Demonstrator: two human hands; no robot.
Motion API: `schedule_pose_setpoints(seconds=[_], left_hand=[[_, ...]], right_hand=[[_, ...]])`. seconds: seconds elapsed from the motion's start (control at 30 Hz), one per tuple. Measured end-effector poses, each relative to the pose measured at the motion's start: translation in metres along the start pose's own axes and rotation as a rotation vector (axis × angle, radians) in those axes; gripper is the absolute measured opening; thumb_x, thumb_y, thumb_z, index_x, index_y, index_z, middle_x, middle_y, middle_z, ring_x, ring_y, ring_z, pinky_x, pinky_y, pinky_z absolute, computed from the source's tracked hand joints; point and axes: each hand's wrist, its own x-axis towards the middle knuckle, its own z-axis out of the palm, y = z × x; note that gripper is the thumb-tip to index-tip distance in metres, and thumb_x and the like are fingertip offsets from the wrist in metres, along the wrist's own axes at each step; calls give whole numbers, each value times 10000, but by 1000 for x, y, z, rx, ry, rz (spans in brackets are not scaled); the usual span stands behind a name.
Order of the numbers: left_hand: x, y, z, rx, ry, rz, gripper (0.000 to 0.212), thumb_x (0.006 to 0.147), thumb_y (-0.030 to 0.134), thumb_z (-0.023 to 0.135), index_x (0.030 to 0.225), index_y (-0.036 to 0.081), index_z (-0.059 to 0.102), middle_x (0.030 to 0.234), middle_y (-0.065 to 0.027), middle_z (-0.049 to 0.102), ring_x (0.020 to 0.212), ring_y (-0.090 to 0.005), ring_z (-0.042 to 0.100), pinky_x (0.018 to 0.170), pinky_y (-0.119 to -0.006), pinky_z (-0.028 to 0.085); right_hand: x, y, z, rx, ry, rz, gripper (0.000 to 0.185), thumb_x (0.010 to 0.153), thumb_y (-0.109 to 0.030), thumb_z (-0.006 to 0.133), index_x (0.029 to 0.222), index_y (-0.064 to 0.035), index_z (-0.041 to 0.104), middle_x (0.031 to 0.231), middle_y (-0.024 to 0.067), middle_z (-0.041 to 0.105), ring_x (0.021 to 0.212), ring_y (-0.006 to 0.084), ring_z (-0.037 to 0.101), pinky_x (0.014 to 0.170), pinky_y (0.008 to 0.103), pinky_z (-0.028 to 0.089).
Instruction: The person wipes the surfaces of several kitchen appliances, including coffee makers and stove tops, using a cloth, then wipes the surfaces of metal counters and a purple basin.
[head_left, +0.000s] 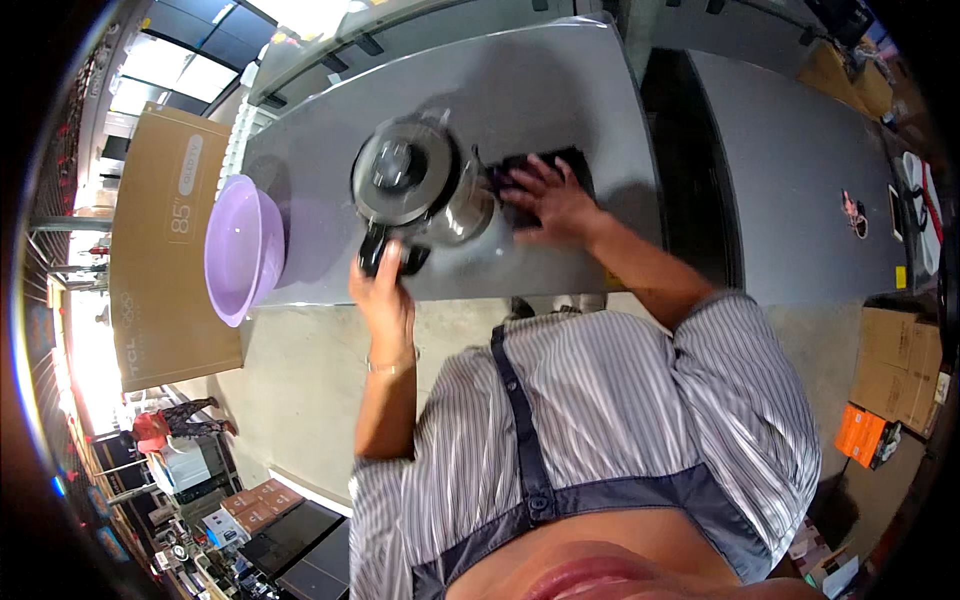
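Note:
A glass jug (465, 210) with a round lid (405, 172) and a black handle is held over the grey table (322, 255). My left hand (382, 281) grips its handle, thumb on top. To the right of the jug, a dark cloth (577, 169) lies on the table, its exact kind unclear. My right hand (551, 199) rests on or just above it, fingers spread and slightly blurred; whether it presses on the dark thing cannot be told. Near the table's left edge stands a light purple plastic basin (244, 247), tilted in this view.
A large cardboard TV box (161, 247) stands beyond the table's left edge. Across a dark gap on the right is another grey table (795, 180) with a small pinkish item. Cardboard boxes (892, 360) sit at lower right. A person (154, 431) is far off at lower left.

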Motion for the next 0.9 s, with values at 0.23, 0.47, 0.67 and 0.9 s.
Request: schedule_pose_setpoints(seconds=[0.23, 0.47, 0.67, 0.9], left_hand=[[45, -48, 96, -32, -173, -112, 233, 839, 108, 768, 1019, 18, 650, 871, -20, 650, 746, -100, 572, 674, -267, 472], [48, -117, 180, 52, -184, -152, 324, 778, 242, 830, 911, -10, 676, 779, -16, 647, 697, -93, 548, 618, -267, 460], [45, -135, 159, 203, -327, -140, 418, 849, 286, 789, 1078, -26, 632, 893, -62, 649, 813, -118, 596, 720, -277, 506], [82, -96, 11, 789, -171, 470, 533, 869, 401, 715, 1231, 39, 564, 1216, -158, 597, 1115, -383, 556, 985, -476, 414]], right_hand=[[-87, -44, 23, 135, 167, -135, 815, 761, -630, 683, 1462, -324, 401, 1528, 82, 357, 1466, 377, 210, 1144, 648, 183], [-103, -28, 36, 15, 71, -110, 788, 796, -719, 561, 1472, -348, 398, 1548, 93, 333, 1469, 374, 221, 1103, 691, 193], [-76, -42, 25, 48, 42, -208, 714, 856, -659, 553, 1463, -310, 413, 1558, 88, 311, 1469, 382, 212, 1125, 677, 154], [14, -76, 17, 41, 53, -216, 694, 867, -620, 561, 1460, -289, 419, 1561, 50, 327, 1487, 327, 175, 1150, 633, 141]])
